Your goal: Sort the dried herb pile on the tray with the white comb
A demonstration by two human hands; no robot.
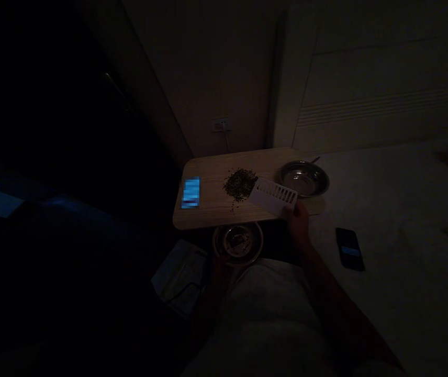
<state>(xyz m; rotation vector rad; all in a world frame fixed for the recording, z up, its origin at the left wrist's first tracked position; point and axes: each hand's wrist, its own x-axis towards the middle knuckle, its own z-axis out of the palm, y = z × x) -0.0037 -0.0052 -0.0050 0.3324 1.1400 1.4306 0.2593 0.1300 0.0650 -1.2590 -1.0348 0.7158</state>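
The room is very dark. My right hand (298, 219) grips a white slotted plastic scoop (273, 197) by its near edge and rests it on the small wooden table (208, 212), its far edge against a heap of dark dried bits (239, 183). My left hand (219, 267) is barely visible in the shadow under a metal bowl (238, 244), which it seems to hold just below the table's front edge. Something dark lies inside that bowl.
A second, empty metal bowl (304, 178) stands at the table's right end. A lit phone (191, 192) lies at the table's left. A dark phone (350, 248) lies on the white bed (396, 220). A pale bag (179, 277) sits on the floor.
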